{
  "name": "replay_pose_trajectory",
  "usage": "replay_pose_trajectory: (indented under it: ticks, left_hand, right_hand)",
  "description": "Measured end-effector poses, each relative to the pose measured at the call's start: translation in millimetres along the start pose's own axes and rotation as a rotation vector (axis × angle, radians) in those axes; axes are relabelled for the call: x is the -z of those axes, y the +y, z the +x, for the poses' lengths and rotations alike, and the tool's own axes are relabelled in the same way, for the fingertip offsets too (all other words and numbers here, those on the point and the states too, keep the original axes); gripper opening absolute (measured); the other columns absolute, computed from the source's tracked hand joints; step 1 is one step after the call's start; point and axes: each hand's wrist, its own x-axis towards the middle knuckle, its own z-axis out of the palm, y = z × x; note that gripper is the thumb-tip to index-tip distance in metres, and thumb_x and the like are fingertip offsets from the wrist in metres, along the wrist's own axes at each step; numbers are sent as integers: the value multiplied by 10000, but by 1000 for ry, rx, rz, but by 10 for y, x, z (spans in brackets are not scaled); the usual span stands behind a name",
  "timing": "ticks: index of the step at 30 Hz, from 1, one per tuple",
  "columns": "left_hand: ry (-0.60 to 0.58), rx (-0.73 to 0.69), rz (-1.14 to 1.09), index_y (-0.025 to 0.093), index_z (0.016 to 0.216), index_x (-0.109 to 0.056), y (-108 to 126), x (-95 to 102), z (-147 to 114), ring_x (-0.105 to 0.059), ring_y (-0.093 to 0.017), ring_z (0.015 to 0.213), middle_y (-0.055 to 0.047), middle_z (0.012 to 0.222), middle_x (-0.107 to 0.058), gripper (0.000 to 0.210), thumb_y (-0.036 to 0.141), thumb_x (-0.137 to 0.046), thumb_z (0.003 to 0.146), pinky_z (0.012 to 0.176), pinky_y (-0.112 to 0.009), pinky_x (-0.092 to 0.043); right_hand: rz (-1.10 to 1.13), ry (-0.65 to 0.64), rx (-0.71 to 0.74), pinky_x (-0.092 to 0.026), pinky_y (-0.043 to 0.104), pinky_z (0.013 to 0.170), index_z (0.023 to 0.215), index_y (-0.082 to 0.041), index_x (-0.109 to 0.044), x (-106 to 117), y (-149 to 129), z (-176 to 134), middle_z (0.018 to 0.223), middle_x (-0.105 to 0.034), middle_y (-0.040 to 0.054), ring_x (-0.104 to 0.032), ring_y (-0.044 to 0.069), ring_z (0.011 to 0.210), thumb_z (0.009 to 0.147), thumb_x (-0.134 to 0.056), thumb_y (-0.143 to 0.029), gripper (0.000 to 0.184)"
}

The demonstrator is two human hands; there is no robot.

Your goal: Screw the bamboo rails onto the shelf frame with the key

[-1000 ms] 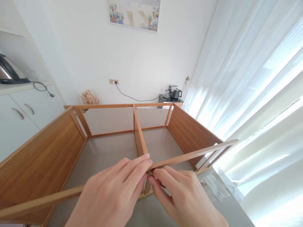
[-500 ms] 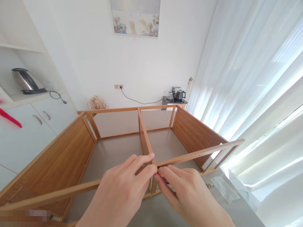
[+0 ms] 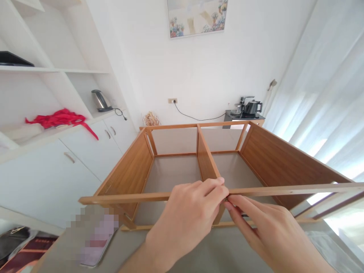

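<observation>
A wooden furniture frame [image 3: 136,198] with two side panels and a middle divider panel [image 3: 206,151] lies on a grey tabletop [image 3: 127,250]. My left hand [image 3: 190,212] is closed over the joint where the divider meets the front rail, its thumb and fingers gripping the wood. Right beside it, my right hand [image 3: 267,227] pinches at the same joint from the right, fingertips almost touching the left ones. Whatever small thing lies between the right fingertips is hidden. A dark bit shows under the right fingers, too little to name.
A phone [image 3: 99,242], partly blurred out, lies on the table at left. Clear plastic [image 3: 330,246] lies at the right edge. Behind stand white cabinets [image 3: 82,151] with a kettle [image 3: 101,101] and red cloth [image 3: 59,118], and a side table with a black kettle [image 3: 252,107].
The view has swung left, bringing the cabinets, red cloth and phone more into sight. Both hands stay at the same joint, with little change in their hold.
</observation>
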Motion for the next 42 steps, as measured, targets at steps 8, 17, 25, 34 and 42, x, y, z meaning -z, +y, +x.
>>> replay_pose_trajectory:
  ticks: [8, 17, 25, 34, 42]
  left_hand:
    - [-26, -20, 19, 272, 1091, -602, -8, 26, -22, -705, -122, 961, 51, 1375, -636, 173, 187, -468, 1020, 755, -257, -542]
    - [1, -36, -14, 263, 1019, -638, -30, 17, -4, -709, -121, 965, 55, 1346, -654, 152, 203, -498, 1009, 797, -255, -553]
    - [9, -26, -53, 260, 990, -657, -40, 9, 1, -709, -112, 995, 53, 1286, -679, 103, 251, -554, 992, 819, -230, -545]
    - [43, -53, -54, 249, 1007, -638, -46, 7, -2, -718, -133, 998, 20, 1284, -692, 122, 245, -516, 1011, 826, -245, -555]
    - [60, -55, -60, 226, 968, -600, -29, -4, 15, -714, -142, 1053, 16, 1201, -732, 61, 226, -545, 995, 808, -228, -556]
  right_hand:
    - [-8, 18, -68, -299, 226, 441, 848, -215, -612, 0, -16, -9, 572, -541, -58, -374, 72, 407, 1025, -482, -363, 264]
    - [-12, -44, -119, -284, 218, 426, 743, -224, -550, 3, -19, 15, 527, -470, -76, -323, 77, 420, 1030, -465, -399, 346]
    - [-48, -74, -119, -359, 234, 490, 812, -220, -567, 259, -98, -91, 625, -535, -36, -462, 95, 487, 1032, -437, -324, 276]
    - [78, -143, -105, -532, 225, 682, 1185, -281, -534, 442, -75, -107, 969, -678, 6, -670, 131, 814, 1030, -419, -241, 196]
    - [122, -224, -99, -521, 234, 707, 1062, -269, -551, 331, -28, -93, 946, -649, -8, -643, 119, 832, 1042, -423, -217, 139]
